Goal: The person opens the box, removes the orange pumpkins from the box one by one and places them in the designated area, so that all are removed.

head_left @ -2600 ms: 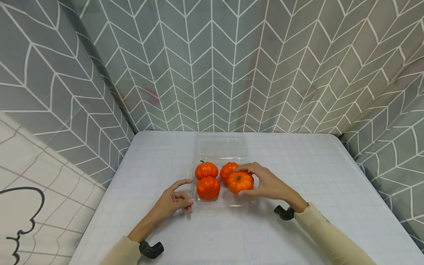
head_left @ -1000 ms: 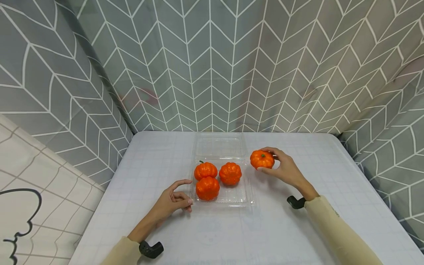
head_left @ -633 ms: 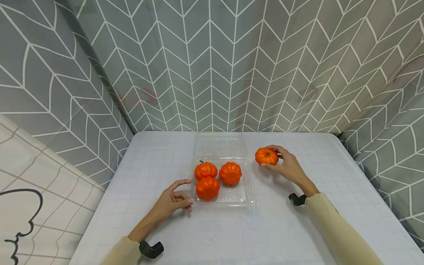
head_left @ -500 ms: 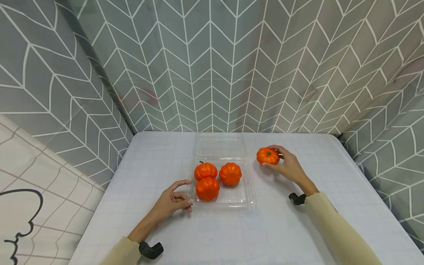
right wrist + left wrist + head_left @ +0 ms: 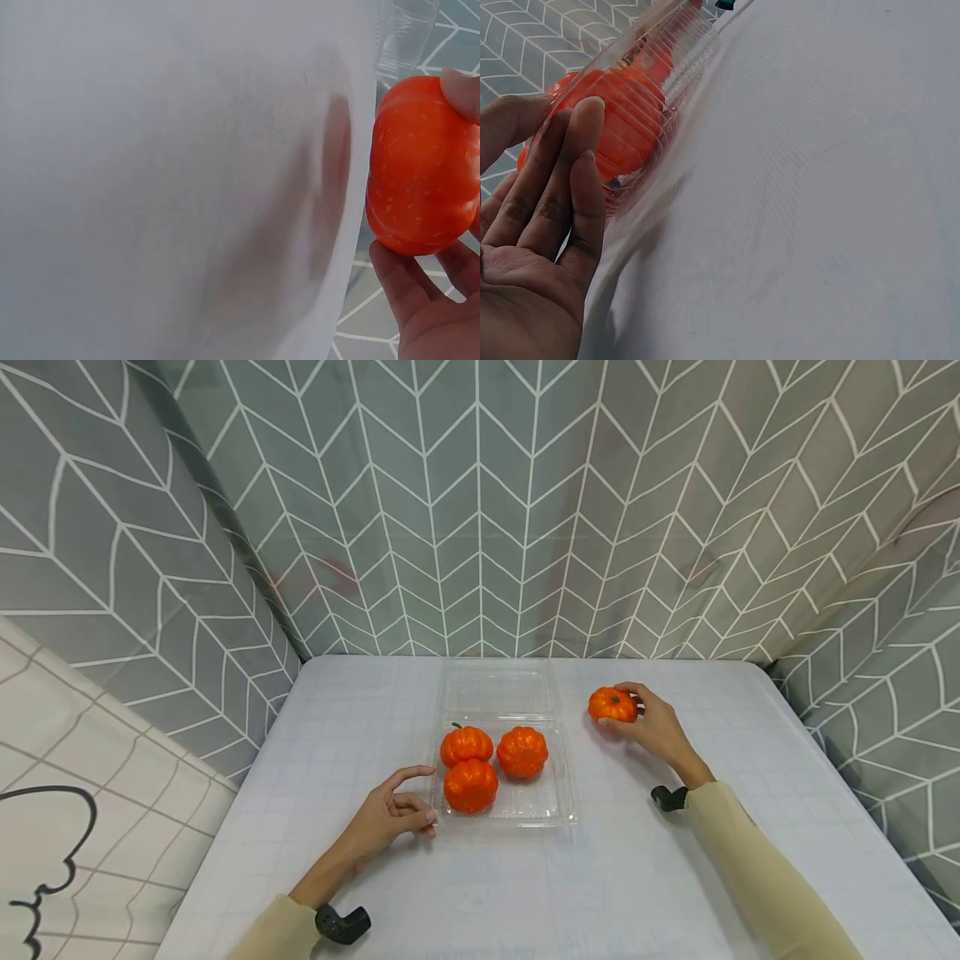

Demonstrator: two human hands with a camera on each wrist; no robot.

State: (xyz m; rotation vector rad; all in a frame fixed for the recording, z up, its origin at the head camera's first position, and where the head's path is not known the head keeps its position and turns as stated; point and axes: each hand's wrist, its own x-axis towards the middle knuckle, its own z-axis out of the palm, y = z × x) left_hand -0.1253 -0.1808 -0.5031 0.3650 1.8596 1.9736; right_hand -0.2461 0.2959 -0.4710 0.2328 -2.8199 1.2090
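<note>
My right hand (image 5: 654, 727) holds a small orange pumpkin (image 5: 612, 705) with a green stem, thumb and fingers on opposite sides, over the table right of the clear plastic box. In the right wrist view the pumpkin (image 5: 420, 169) shows its smooth ribbed side between thumb and fingers. Three more pumpkins are in the box (image 5: 555, 793): one at back left (image 5: 466, 745), one at front left (image 5: 471, 786), one at back right (image 5: 522, 752). My left hand (image 5: 390, 814) rests beside the box, its relaxed fingers touching the left side; the left wrist view shows fingertips (image 5: 589, 112) against the clear wall.
The box's clear lid (image 5: 498, 689) lies folded back behind it. A white cloth (image 5: 487, 893) covers the table. Grey patterned curtains (image 5: 480, 527) stand behind and at both sides. A black wrist device (image 5: 343, 925) sits on each wrist.
My right hand has lifted the pumpkin from the box's right side and carried it right and back over the table, shifting slightly farther lately. My left hand has stayed in place.
</note>
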